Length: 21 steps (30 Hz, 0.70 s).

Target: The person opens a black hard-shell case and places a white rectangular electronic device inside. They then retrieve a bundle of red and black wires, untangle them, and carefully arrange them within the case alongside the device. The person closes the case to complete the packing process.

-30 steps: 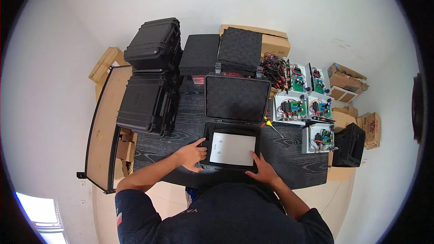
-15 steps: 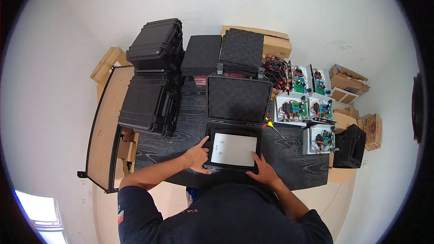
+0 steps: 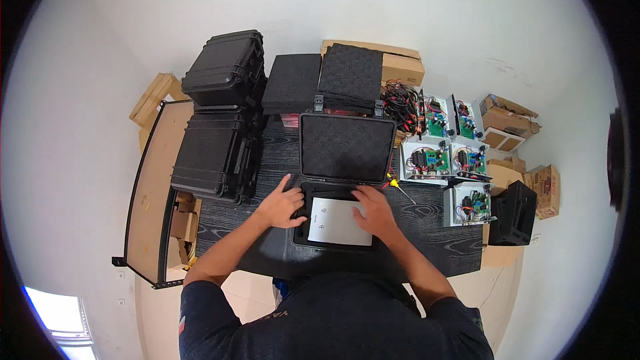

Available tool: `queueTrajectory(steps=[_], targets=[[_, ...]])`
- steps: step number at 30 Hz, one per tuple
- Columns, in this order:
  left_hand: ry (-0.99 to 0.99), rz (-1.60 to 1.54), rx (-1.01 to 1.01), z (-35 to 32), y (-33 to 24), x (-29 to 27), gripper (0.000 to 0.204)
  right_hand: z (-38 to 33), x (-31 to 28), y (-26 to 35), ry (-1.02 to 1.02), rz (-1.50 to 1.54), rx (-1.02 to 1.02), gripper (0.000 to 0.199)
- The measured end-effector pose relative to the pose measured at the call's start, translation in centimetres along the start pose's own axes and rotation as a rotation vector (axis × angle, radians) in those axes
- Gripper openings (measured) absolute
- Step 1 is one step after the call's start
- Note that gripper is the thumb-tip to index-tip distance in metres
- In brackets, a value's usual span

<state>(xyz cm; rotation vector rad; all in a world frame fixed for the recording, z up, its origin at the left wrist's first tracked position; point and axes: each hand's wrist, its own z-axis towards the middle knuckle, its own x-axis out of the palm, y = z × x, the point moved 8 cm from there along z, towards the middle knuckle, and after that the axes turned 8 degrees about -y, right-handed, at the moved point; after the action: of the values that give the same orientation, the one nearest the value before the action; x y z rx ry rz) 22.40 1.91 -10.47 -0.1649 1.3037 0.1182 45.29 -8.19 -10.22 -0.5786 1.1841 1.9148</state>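
- Head view: the right hand (image 3: 375, 213) has moved from the near right corner of the open case (image 3: 340, 187) onto the white plate (image 3: 337, 222), fingers spread flat, gripping nothing.
- The left hand (image 3: 283, 205) stays at the case's left edge, open.
- The plate lies in the case's base on the surface (image 3: 440, 233); its right edge is hidden under the hand.

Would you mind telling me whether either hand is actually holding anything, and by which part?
Nothing is gripped. The right hand lies flat on the white rectangular plate inside the open black plastic case; the left hand rests on the case's left edge.
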Motion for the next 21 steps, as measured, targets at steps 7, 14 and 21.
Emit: queueTrajectory(steps=[7, 14, 21], targets=[[0.056, 0.060, 0.123, 1.1, 0.4, 1.8, 0.070, 4.9, 8.4, 2.3, 0.332, -0.053, -0.092, 0.039], [0.247, 0.163, 0.004, 1.6, 0.3, 2.9, 0.088, 5.0, 12.1, 1.1, 0.571, -0.220, 0.137, 0.042], [0.252, 0.100, 0.022, 1.3, 0.4, 3.2, 0.089, 4.9, 14.5, 0.3, 0.458, -0.093, 0.188, 0.036]])
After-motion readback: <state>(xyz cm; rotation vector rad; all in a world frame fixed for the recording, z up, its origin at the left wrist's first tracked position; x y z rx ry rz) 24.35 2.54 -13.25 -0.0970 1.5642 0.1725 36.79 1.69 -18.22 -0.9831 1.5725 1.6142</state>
